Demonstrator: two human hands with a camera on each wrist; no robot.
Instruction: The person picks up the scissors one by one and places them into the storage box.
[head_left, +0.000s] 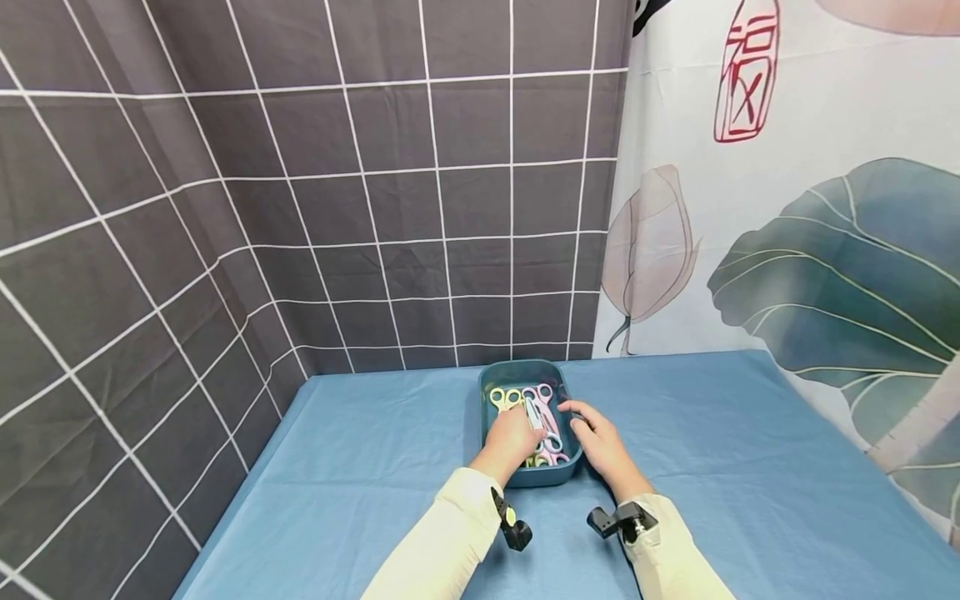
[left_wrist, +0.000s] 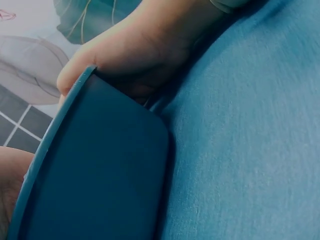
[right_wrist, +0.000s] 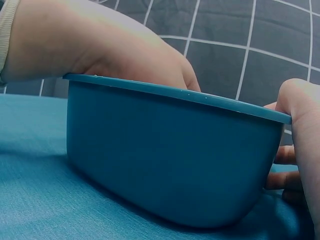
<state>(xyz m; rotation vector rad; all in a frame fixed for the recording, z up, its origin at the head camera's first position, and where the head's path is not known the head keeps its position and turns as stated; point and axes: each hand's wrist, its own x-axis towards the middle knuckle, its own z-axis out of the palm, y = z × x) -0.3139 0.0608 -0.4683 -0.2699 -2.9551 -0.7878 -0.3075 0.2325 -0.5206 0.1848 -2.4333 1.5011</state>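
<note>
A dark teal plastic basin (head_left: pixel 542 477) stands on the blue cloth, with several pairs of small scissors inside. Yellow scissors handles (head_left: pixel 497 398) and pink scissors handles (head_left: pixel 545 392) show at its far end; light blue scissors handles (head_left: pixel 554 443) lie nearer. My left hand (head_left: pixel 512 435) reaches over the near left rim, down among the scissors. Its fingertips are hidden, so a hold on any pair cannot be made out. My right hand (head_left: pixel 602 443) grips the basin's right rim, with fingers (right_wrist: pixel 285 180) against the outer wall.
Blue cloth (head_left: pixel 360 483) covers the table around the basin. Behind hang a dark grey curtain (head_left: pixel 390 208) with white grid lines and a white curtain (head_left: pixel 675 100) with leaf prints. A black wrist mount (head_left: pixel 513 523) sits on the left sleeve, another mount (head_left: pixel 622 522) on the right.
</note>
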